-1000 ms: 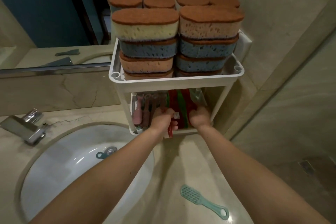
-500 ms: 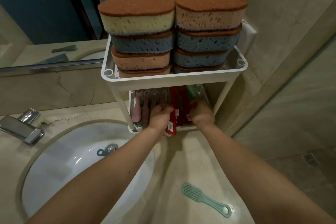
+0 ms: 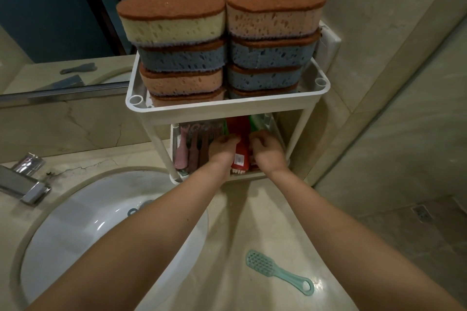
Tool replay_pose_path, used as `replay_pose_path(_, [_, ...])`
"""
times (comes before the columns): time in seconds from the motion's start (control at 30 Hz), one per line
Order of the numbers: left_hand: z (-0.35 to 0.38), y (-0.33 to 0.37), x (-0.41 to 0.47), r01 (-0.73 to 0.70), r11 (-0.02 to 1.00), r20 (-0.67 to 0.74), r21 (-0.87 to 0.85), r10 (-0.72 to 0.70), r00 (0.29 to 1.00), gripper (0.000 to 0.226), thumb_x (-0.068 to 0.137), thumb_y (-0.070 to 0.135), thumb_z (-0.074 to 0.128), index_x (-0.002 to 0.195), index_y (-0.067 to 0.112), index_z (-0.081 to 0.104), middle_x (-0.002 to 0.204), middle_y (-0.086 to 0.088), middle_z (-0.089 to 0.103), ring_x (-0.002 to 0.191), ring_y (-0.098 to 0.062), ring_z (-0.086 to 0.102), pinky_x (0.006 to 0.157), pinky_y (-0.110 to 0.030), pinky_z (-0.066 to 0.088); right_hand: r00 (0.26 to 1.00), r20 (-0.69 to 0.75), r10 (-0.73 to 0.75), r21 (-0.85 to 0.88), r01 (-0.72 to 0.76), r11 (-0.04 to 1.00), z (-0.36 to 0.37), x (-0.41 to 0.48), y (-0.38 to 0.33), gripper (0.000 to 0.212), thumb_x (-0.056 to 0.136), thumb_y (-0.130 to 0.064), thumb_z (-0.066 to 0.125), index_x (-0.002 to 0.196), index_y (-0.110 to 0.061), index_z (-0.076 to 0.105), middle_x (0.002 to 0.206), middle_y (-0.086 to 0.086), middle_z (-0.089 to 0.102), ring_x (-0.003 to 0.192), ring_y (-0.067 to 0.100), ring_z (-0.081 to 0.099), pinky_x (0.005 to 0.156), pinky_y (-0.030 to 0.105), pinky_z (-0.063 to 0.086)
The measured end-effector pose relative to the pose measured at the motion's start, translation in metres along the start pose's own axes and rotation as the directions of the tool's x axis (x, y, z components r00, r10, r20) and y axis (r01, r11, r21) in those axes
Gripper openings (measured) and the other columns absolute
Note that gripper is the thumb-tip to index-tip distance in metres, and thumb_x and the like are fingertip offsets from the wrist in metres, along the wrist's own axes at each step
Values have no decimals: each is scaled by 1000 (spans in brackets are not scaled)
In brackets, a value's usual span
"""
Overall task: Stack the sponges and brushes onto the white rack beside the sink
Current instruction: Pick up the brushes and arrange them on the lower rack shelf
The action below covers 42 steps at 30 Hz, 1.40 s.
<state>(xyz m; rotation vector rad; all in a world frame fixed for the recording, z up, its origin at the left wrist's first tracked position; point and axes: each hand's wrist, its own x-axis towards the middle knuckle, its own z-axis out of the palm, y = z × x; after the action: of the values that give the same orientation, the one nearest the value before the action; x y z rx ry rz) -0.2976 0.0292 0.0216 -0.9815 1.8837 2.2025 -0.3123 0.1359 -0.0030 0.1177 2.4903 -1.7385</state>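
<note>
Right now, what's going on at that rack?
A person has both hands in the lower shelf of the rack: the left hand and right hand hold a red brush from either side, among other brushes. Sponges fill the top shelf in stacks. One teal brush lies on the counter, not yet racked.

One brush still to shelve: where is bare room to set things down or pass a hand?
Free: counter between sink rim, white rack and teal brush. Crowded: top shelf packed with sponges; lower shelf holds pink brushes, left hand gripping the red brush, right hand beside it.
</note>
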Motion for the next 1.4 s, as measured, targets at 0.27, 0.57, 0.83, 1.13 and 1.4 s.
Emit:
replay_pose_path(0.27, [31, 9, 4, 29, 998, 133, -47, -23, 991, 32, 90, 2, 60, 118, 15, 65, 118, -12, 65, 107, -30, 64, 95, -43, 53, 977, -80, 200, 215, -179, 960, -11, 9, -9, 34, 95, -8, 44, 128, -16, 52, 116, 12, 63, 109, 31, 61, 97, 44, 50])
replay_pose_path(0.57, [28, -1, 13, 39, 985, 229, 169, -78, 970, 24, 98, 22, 49, 113, 14, 66, 111, -12, 69, 96, -27, 67, 84, -39, 57, 981, -49, 187, -104, -191, 976, -7, 18, -11, 32, 99, -13, 42, 126, -18, 57, 121, 12, 64, 110, 30, 61, 91, 36, 52])
replay_pose_path(0.83, [33, -4, 11, 185, 982, 287, 24, -184, 940, 54, 101, 51, 31, 126, 12, 58, 118, -8, 64, 109, -25, 59, 79, -35, 48, 996, 55, 74, -420, -44, 907, -7, 9, 1, 40, 97, -8, 46, 135, -17, 50, 134, 7, 55, 116, 27, 57, 96, 41, 51])
replay_pose_path(1.13, [17, -5, 1, 42, 999, 235, 7, -43, 971, 45, 104, 35, 34, 131, 4, 54, 122, -15, 62, 107, -26, 60, 76, -28, 50, 997, 16, -78, -344, 79, 936, -16, -4, 6, 46, 94, -3, 45, 139, -14, 52, 145, 6, 49, 133, 24, 45, 107, 28, 38])
replay_pose_path(1.4, [-24, -60, -42, -139, 985, 235, 105, 112, 966, 22, 99, 9, 43, 100, 15, 64, 91, -5, 70, 80, -18, 65, 75, -31, 56, 972, -77, -222, -269, 194, 943, -8, -92, 41, 37, 84, -1, 51, 113, -19, 66, 114, -4, 61, 109, 16, 56, 95, 34, 48])
